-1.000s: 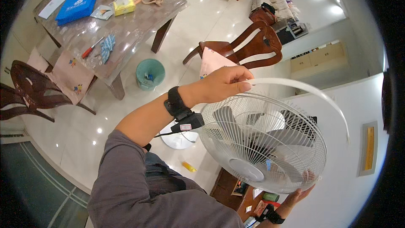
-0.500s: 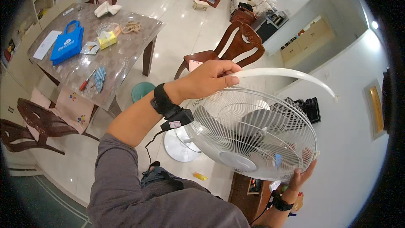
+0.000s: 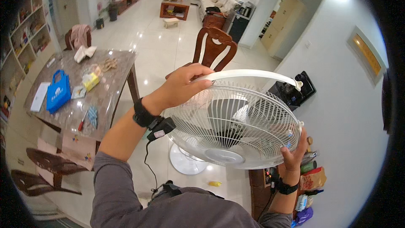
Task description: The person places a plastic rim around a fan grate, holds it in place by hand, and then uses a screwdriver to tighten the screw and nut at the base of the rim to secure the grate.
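My left hand [image 3: 183, 86] pinches a curved, glossy white plastic band [image 3: 253, 74] at the upper-left edge of the round, pale wire fan cage [image 3: 236, 122] in front of me; my right hand [image 3: 295, 150] grips the cage's right edge. The band's end stands clear of the rim: a slack pinch might let it spring away, and uneven pressure could tilt the cage.

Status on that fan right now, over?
Left hand pinching white strip. Right hand gripping fan cage at its edge. Strip's far end off the cage. Wooden chair beyond.
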`<state>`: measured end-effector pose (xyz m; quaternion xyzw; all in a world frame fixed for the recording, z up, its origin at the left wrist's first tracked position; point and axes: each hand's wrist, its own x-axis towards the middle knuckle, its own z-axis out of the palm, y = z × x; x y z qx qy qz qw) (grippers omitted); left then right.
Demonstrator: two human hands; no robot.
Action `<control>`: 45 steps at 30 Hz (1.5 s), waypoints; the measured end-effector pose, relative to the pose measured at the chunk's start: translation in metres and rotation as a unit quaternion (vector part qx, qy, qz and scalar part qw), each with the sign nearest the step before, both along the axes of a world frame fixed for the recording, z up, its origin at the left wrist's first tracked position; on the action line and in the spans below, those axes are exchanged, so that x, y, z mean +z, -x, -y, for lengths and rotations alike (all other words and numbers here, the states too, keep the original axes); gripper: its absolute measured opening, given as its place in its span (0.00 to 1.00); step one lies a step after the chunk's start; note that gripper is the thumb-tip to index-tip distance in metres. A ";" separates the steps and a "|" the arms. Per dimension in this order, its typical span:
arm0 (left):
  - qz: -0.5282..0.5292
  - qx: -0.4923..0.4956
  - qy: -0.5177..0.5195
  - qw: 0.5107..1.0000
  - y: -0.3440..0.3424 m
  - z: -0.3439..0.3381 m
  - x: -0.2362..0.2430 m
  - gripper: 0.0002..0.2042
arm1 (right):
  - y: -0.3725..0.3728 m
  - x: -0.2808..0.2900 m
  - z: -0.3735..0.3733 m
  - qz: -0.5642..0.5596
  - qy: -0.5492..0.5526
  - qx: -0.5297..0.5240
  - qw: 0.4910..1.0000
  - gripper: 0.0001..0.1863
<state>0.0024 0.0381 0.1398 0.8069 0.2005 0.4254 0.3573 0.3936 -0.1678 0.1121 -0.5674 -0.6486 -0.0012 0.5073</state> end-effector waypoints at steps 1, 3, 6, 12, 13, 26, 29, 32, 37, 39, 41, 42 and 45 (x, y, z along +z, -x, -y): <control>-0.013 0.014 -0.023 1.000 -0.003 0.002 0.003 0.15 | -0.003 0.001 0.000 -0.007 -0.006 -0.009 1.000 0.57; 0.010 -0.009 -0.061 0.998 -0.008 0.002 0.000 0.15 | -0.004 0.001 0.000 0.038 -0.020 -0.010 0.999 0.56; 0.017 -0.006 -0.116 0.993 -0.012 0.005 0.001 0.14 | 0.000 0.003 0.001 0.007 -0.011 -0.006 1.000 0.55; 0.019 0.012 -0.216 0.976 -0.019 0.012 0.003 0.14 | 0.000 0.009 0.001 0.045 -0.014 -0.024 0.999 0.55; 0.020 0.004 -0.216 0.976 -0.020 0.013 0.005 0.14 | 0.003 0.010 0.001 0.043 -0.016 -0.025 0.999 0.55; -0.071 -0.042 -0.173 0.981 -0.047 0.025 0.029 0.22 | -0.003 0.020 0.006 0.063 -0.029 -0.013 0.998 0.47; -0.096 -0.046 -0.182 0.978 -0.062 0.030 0.042 0.23 | -0.003 0.023 0.008 0.069 -0.023 -0.022 0.997 0.46; -0.111 -0.071 -0.190 0.973 -0.077 0.037 0.054 0.23 | -0.005 0.022 0.010 0.085 -0.029 -0.028 0.996 0.46; -0.115 -0.068 -0.197 0.971 -0.101 0.051 0.071 0.16 | -0.004 0.025 0.011 0.079 -0.028 -0.029 0.996 0.45; -0.126 -0.078 -0.194 0.970 -0.112 0.056 0.077 0.16 | -0.005 0.025 0.011 0.083 -0.042 -0.027 0.995 0.44; -0.138 -0.085 -0.192 0.968 -0.117 0.058 0.080 0.15 | -0.007 0.026 0.013 0.079 -0.042 -0.032 0.996 0.43; -0.139 -0.089 -0.186 0.969 -0.117 0.058 0.080 0.15 | -0.007 0.026 0.014 0.078 -0.041 -0.034 0.996 0.43; -0.142 -0.097 -0.169 0.970 -0.118 0.054 0.077 0.15 | -0.009 0.029 0.015 0.095 -0.041 -0.032 0.994 0.44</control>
